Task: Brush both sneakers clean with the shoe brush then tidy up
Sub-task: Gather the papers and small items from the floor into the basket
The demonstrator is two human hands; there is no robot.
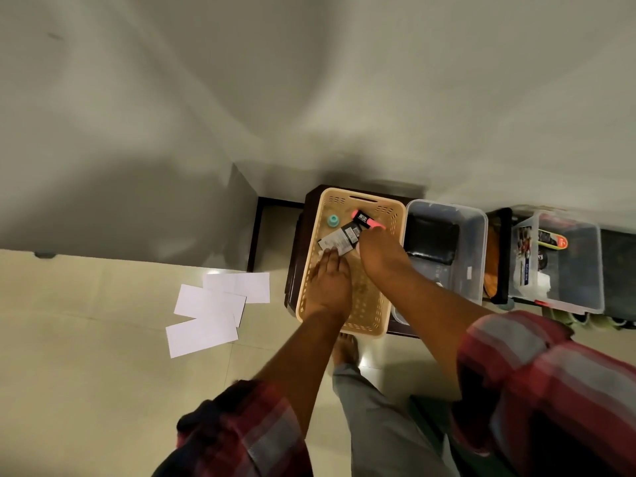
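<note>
Inside beige basket (364,327): tubes (339,241), teal cap (332,220).

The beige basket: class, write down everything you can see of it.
The beige basket is rectangular, seemingly plastic, with slotted walls and a handle slot at its far end. It sits upright on a dark stand beside a clear tub. Inside lie a teal cap, a pink-and-black tube and a labelled packet. The left hand touches the packet; the right hand reaches the tube.
</note>
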